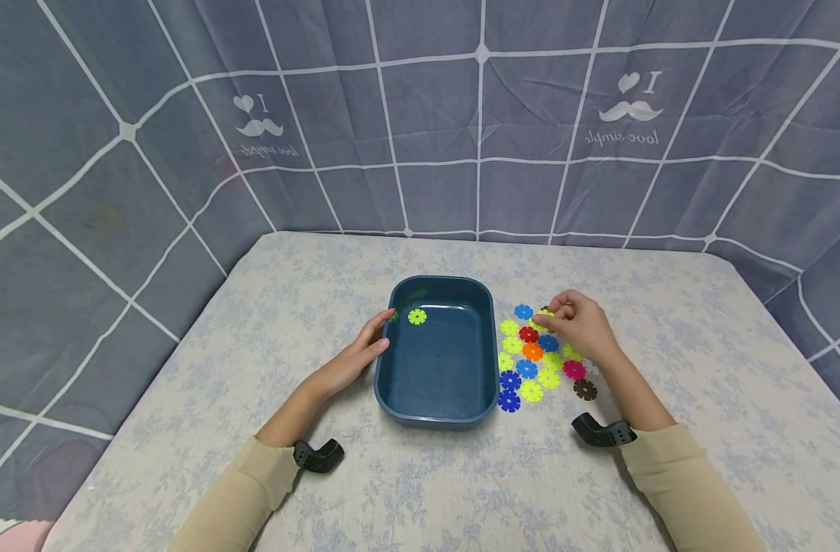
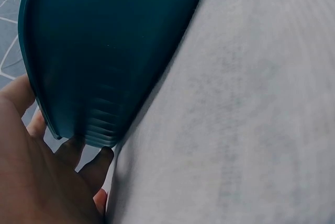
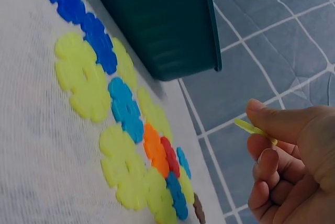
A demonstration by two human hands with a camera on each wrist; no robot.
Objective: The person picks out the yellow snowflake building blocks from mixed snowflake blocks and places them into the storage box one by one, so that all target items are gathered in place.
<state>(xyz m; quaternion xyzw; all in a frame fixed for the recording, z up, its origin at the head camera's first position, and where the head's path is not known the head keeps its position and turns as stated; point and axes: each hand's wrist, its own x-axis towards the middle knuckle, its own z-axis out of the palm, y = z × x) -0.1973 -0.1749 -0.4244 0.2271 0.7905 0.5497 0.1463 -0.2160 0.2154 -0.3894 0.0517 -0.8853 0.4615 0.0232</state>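
Observation:
A dark teal plastic bin (image 1: 437, 420) stands upright on the table. My left hand (image 1: 354, 356) touches its left side, fingers spread along the outer wall and the thumb at the rim in the left wrist view. Inside the bin lies one yellow-green flower-shaped disc (image 1: 417, 317). To the right of the bin, my right hand (image 1: 581, 326) pinches a yellow-green notched disc (image 3: 255, 130) between thumb and forefinger, seen edge-on in the right wrist view. Beneath that hand spreads a group of flat discs, among them orange (image 1: 533, 351), red (image 1: 528, 334) and dark blue (image 1: 509, 401) ones.
A pale floral cloth covers the table (image 1: 420, 498). Behind and beside it hangs a grey-blue curtain (image 1: 427, 115) with white lines. A pink disc (image 1: 575, 370) and a brown disc (image 1: 585, 389) lie near the right forearm. Black wrist mounts (image 1: 318, 456) sit at both cuffs.

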